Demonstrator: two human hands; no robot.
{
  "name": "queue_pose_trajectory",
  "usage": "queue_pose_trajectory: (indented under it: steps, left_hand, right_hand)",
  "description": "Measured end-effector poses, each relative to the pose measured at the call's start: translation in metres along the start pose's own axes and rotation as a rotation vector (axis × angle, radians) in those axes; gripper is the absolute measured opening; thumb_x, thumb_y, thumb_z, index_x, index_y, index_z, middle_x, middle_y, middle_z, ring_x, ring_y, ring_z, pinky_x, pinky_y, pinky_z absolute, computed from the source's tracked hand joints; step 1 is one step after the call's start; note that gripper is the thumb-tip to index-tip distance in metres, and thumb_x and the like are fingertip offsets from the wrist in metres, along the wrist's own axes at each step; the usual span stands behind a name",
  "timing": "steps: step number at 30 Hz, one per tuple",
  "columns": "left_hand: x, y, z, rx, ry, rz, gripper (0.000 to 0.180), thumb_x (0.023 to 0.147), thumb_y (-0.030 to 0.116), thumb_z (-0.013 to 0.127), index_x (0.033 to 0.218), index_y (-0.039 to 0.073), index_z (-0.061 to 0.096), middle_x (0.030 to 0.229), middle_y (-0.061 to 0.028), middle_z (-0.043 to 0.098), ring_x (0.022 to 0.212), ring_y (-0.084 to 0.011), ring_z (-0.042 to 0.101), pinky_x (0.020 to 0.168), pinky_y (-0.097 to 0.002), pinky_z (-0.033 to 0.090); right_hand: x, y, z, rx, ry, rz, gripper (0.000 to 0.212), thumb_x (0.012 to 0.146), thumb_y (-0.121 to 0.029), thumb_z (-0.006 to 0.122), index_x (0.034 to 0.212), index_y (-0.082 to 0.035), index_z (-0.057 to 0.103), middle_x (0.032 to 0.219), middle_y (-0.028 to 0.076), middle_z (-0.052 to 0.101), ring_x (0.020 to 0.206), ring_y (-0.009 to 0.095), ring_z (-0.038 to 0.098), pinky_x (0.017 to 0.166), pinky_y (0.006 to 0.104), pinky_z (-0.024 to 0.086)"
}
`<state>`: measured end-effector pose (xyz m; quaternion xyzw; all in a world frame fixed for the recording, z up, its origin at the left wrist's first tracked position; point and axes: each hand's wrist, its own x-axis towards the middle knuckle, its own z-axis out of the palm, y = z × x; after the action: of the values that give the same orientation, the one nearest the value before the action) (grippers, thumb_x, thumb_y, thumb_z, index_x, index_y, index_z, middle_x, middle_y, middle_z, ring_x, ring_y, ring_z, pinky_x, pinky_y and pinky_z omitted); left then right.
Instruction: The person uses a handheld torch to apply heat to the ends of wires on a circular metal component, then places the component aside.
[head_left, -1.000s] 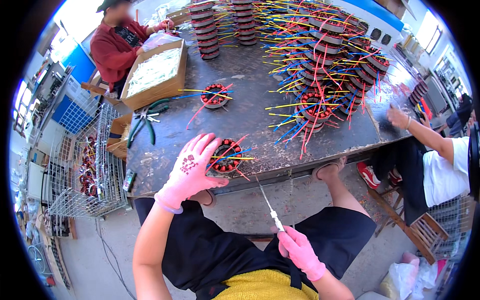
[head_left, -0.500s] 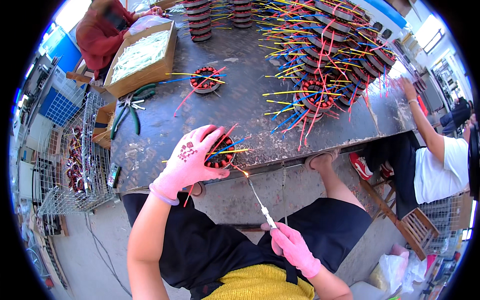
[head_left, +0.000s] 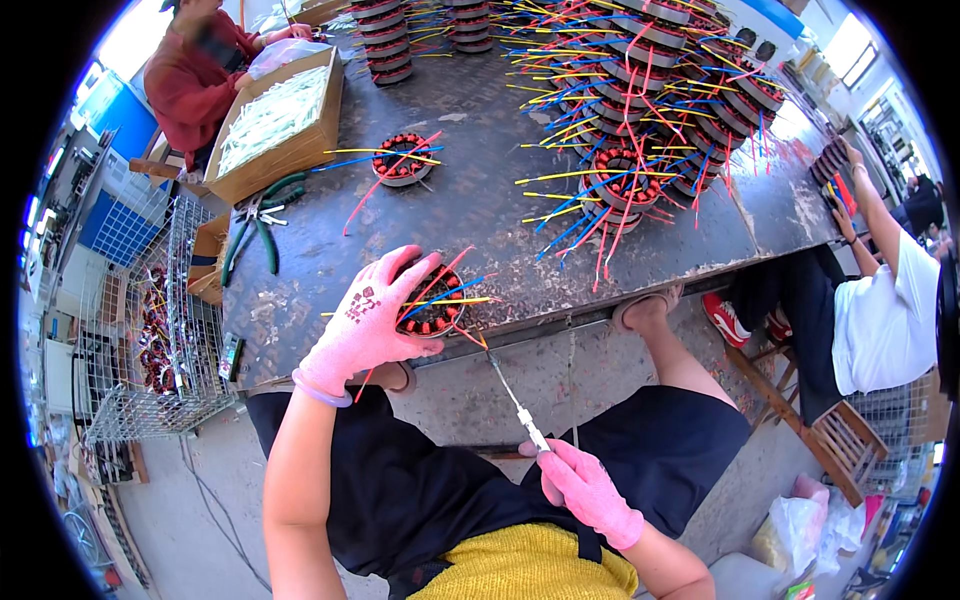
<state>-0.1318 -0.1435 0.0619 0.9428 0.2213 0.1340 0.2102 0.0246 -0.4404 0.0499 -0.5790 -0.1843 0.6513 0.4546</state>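
- Your gloved left hand (head_left: 372,308) clamps a stator (head_left: 440,326) from its left side, fingers over the far rim and thumb along the near one.
- The stator sits at the near edge of the dark table (head_left: 310,305), its yellow, blue and red wires fanning out, mostly to the right.
- Your gloved right hand (head_left: 592,494) closes around the white handle of a thin rod (head_left: 529,424), below the table's edge and well apart from your left.
- The rod's tip meets the end of a red wire near an orange glow; whether they touch, you cannot tell.
- Beyond your left hand, a second stator (head_left: 403,179) lies alone on the table.
- Green-handled pliers (head_left: 256,212) rest open beside a carton (head_left: 262,182) of white strips.
- To the right, wired stators rise in a crowded pile (head_left: 640,112).
- A co-worker in red (head_left: 190,100) sits past the carton; another, in a white shirt (head_left: 885,325), reaches toward a short stack (head_left: 829,161) at right.
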Motion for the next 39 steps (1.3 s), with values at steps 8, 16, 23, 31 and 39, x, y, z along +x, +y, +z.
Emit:
queue_pose_trajectory:
  steps: [8, 16, 23, 31, 39]
  left_hand:
    - [0.002, 0.004, -0.003, 0.008, -0.019, -0.020, 0.096, 0.055, 0.024, 0.089, 0.141, 0.007, 0.048, 0.138, -0.0174, 0.049, 0.125, -0.0377, 0.049, 0.106, -0.0439, 0.040]
    - [0.002, 0.009, -0.001, 0.000, -0.034, -0.061, 0.096, 0.056, 0.024, 0.088, 0.141, 0.007, 0.048, 0.139, -0.0170, 0.047, 0.126, -0.0384, 0.047, 0.107, -0.0438, 0.039]
    - [0.006, 0.007, 0.000, -0.027, -0.026, -0.055, 0.094, 0.055, 0.022, 0.088, 0.139, 0.006, 0.049, 0.138, -0.0178, 0.050, 0.126, -0.0385, 0.049, 0.107, -0.0437, 0.040]
    - [0.008, 0.002, 0.000, -0.021, -0.009, 0.031, 0.096, 0.054, 0.019, 0.090, 0.140, 0.007, 0.049, 0.140, -0.0187, 0.049, 0.125, -0.0384, 0.049, 0.106, -0.0435, 0.041]
    - [0.006, 0.001, 0.003, -0.033, -0.009, -0.022, 0.095, 0.055, 0.019, 0.089, 0.141, 0.008, 0.050, 0.139, -0.0190, 0.048, 0.126, -0.0383, 0.049, 0.106, -0.0432, 0.041]
  right_hand:
    - [0.000, 0.007, 0.000, 0.086, -0.017, -0.025, 0.033, 0.104, -0.023, 0.048, 0.127, -0.001, 0.057, 0.067, -0.004, 0.045, 0.058, 0.005, 0.041, 0.053, 0.0227, 0.034]
    - [-0.002, -0.001, -0.001, -0.033, -0.008, -0.025, 0.035, 0.104, -0.025, 0.048, 0.128, -0.001, 0.056, 0.069, -0.004, 0.047, 0.059, 0.005, 0.043, 0.052, 0.0231, 0.035]
    - [-0.003, 0.000, -0.001, -0.029, 0.009, -0.013, 0.036, 0.104, -0.026, 0.048, 0.128, -0.001, 0.056, 0.069, -0.004, 0.047, 0.059, 0.005, 0.042, 0.052, 0.0227, 0.034]
    - [-0.005, -0.004, 0.003, 0.024, 0.052, 0.033, 0.034, 0.103, -0.023, 0.049, 0.127, 0.000, 0.057, 0.069, -0.005, 0.045, 0.058, 0.005, 0.040, 0.052, 0.0221, 0.033]
    - [-0.002, -0.002, 0.002, 0.001, 0.032, 0.016, 0.036, 0.103, -0.023, 0.047, 0.127, 0.001, 0.058, 0.065, -0.005, 0.043, 0.058, 0.005, 0.039, 0.054, 0.0214, 0.032]
